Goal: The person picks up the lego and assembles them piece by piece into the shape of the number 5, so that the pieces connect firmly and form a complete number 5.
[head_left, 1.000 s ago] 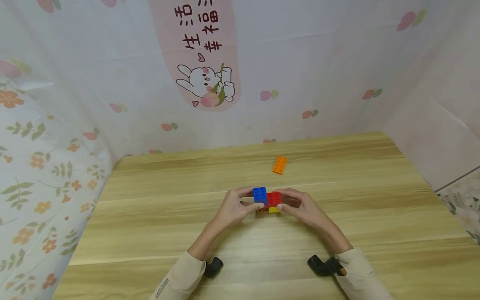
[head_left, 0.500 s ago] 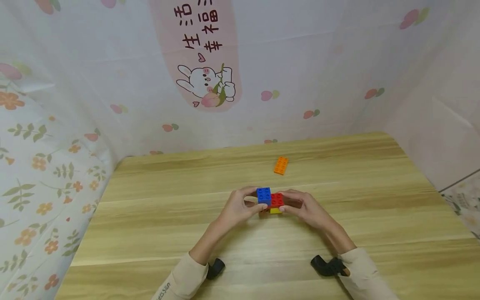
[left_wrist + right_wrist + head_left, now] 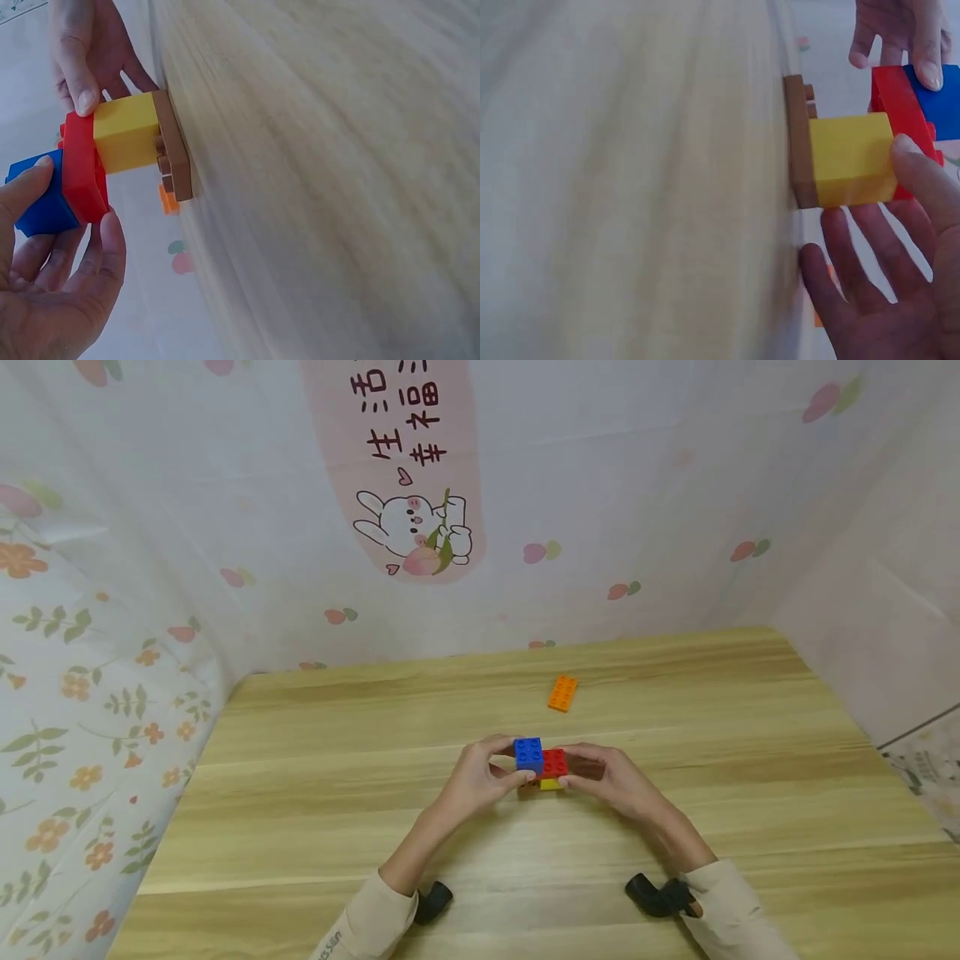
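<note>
A stack of toy building bricks stands in the middle of the table. Lowest lies a thin brown brick (image 3: 174, 146), with a yellow brick (image 3: 853, 159) on its right part. On the yellow brick sits a flatter red brick (image 3: 554, 763) that overhangs to the left. A blue brick (image 3: 528, 753) is on the red brick's left part. My left hand (image 3: 474, 782) pinches the blue brick between thumb and fingers, some fingertips reaching the red brick. My right hand (image 3: 617, 783) holds the stack's right end, its thumb where red meets yellow.
A flat orange brick (image 3: 562, 693) lies on the wooden table (image 3: 337, 827) behind the stack. A printed cloth (image 3: 600, 485) hangs along the table's back edge and at the sides. Black curved wrist mounts (image 3: 654, 896) stick out from the sleeves.
The blue and red bricks have shifted slightly to the right with both hands, mostly in the first half second. The grips look the same.
</note>
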Demonstrator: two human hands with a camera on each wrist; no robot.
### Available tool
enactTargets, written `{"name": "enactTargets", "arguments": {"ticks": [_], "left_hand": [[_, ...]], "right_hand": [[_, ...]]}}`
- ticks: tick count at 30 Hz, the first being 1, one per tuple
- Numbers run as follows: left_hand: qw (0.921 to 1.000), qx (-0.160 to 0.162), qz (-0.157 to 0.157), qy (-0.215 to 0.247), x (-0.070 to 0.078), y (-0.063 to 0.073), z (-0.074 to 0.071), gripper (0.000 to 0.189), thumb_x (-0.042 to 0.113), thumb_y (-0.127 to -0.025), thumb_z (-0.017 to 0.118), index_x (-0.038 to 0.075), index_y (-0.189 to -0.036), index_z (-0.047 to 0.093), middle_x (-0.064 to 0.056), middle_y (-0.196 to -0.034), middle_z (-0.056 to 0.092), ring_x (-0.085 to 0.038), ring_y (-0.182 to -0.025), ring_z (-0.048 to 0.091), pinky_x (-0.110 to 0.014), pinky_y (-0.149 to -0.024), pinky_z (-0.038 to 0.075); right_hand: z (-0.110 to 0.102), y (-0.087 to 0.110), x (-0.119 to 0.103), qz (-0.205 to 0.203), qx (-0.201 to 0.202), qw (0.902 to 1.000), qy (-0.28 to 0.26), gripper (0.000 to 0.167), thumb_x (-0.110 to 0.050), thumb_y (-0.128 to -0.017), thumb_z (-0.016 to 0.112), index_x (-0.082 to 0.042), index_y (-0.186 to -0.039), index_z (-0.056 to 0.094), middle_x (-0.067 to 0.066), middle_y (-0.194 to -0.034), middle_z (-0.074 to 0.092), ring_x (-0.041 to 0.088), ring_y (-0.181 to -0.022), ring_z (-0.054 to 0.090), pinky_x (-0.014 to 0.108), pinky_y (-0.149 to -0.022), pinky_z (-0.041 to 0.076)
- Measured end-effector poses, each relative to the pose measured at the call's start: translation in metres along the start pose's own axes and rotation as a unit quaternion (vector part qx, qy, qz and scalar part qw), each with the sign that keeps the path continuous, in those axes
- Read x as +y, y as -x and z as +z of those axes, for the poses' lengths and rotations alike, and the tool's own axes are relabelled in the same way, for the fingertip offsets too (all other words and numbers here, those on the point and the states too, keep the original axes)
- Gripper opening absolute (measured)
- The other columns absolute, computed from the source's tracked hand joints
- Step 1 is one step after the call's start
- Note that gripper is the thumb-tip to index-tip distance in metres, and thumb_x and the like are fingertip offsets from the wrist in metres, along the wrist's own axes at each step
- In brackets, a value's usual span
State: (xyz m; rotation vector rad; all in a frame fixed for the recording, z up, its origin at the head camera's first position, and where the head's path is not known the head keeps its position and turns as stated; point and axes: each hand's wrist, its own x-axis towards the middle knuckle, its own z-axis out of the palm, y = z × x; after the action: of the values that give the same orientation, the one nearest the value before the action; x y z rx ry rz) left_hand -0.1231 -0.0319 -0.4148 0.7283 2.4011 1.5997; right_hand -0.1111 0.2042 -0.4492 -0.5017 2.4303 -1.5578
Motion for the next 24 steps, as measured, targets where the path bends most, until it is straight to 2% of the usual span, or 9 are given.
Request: {"name": "enactTargets", "arguments": {"ticks": [3,6,8,11,17,20,24], "left_hand": [[1.0000,0.001,0.005,-0.003,0.000,0.000,0.000,0.036,0.009,-0.080,0.073,-0.002,-0.114,0.063,-0.009,-0.107,0.064,-0.020,-0.094,0.061,-0.022,-0.066,0.053],[1.0000,-0.002,0.005,-0.003,0.001,0.000,0.000,0.037,0.009,-0.080,0.073,-0.003,-0.114,0.063,-0.009,-0.107,0.063,-0.020,-0.094,0.061,-0.022,-0.066,0.053],[1.0000,-0.003,-0.001,-0.006,0.002,0.001,-0.001,0.038,0.009,-0.080,0.073,-0.003,-0.114,0.062,-0.009,-0.107,0.063,-0.020,-0.094,0.061,-0.022,-0.066,0.052],[1.0000,-0.003,-0.005,-0.007,0.003,0.001,-0.001,0.039,0.008,-0.080,0.074,-0.003,-0.115,0.062,-0.009,-0.106,0.063,-0.021,-0.094,0.061,-0.021,-0.066,0.052],[0.9999,-0.011,-0.011,0.002,0.004,0.000,-0.002,0.039,0.008,-0.080,0.074,-0.003,-0.115,0.062,-0.010,-0.105,0.063,-0.025,-0.096,0.060,-0.020,-0.067,0.052],[0.9999,-0.010,-0.009,-0.002,0.004,0.000,-0.001,0.038,0.008,-0.079,0.074,-0.003,-0.114,0.062,-0.010,-0.104,0.063,-0.024,-0.095,0.060,-0.020,-0.067,0.052],[0.9999,-0.008,-0.005,-0.007,0.002,0.001,-0.001,0.037,0.009,-0.079,0.074,-0.001,-0.112,0.063,-0.007,-0.101,0.064,-0.019,-0.092,0.061,-0.019,-0.065,0.051]], "right_hand": [[-0.004,-0.001,-0.003,0.001,-0.023,0.9997,-0.001,0.045,-0.021,-0.087,0.067,-0.004,-0.127,0.056,0.013,-0.124,0.057,0.029,-0.110,0.056,0.043,-0.092,0.044],[-0.010,-0.002,-0.005,-0.017,-0.046,0.9988,0.003,0.043,-0.002,-0.088,0.061,-0.005,-0.130,0.053,0.012,-0.128,0.054,0.030,-0.113,0.053,0.049,-0.094,0.041],[-0.014,-0.002,-0.005,-0.023,-0.051,0.9984,0.011,0.048,0.009,-0.085,0.053,-0.005,-0.131,0.053,0.012,-0.130,0.052,0.032,-0.115,0.050,0.053,-0.095,0.038],[-0.021,-0.003,-0.004,-0.026,-0.039,0.9980,0.042,0.050,0.014,-0.082,0.046,-0.002,-0.128,0.054,0.014,-0.128,0.053,0.034,-0.114,0.050,0.056,-0.095,0.037],[-0.034,-0.009,-0.004,0.006,-0.008,0.9947,0.103,0.033,0.001,-0.092,0.053,0.004,-0.124,0.055,0.018,-0.119,0.058,0.032,-0.106,0.056,0.048,-0.090,0.044],[-0.037,-0.014,-0.006,0.024,0.001,0.9920,0.124,0.034,-0.011,-0.093,0.057,0.002,-0.124,0.056,0.015,-0.115,0.061,0.030,-0.103,0.058,0.046,-0.088,0.046],[-0.040,-0.023,-0.005,0.036,0.026,0.9882,0.147,0.035,-0.018,-0.093,0.059,0.003,-0.121,0.057,0.012,-0.106,0.064,0.030,-0.096,0.059,0.046,-0.084,0.048]]}}
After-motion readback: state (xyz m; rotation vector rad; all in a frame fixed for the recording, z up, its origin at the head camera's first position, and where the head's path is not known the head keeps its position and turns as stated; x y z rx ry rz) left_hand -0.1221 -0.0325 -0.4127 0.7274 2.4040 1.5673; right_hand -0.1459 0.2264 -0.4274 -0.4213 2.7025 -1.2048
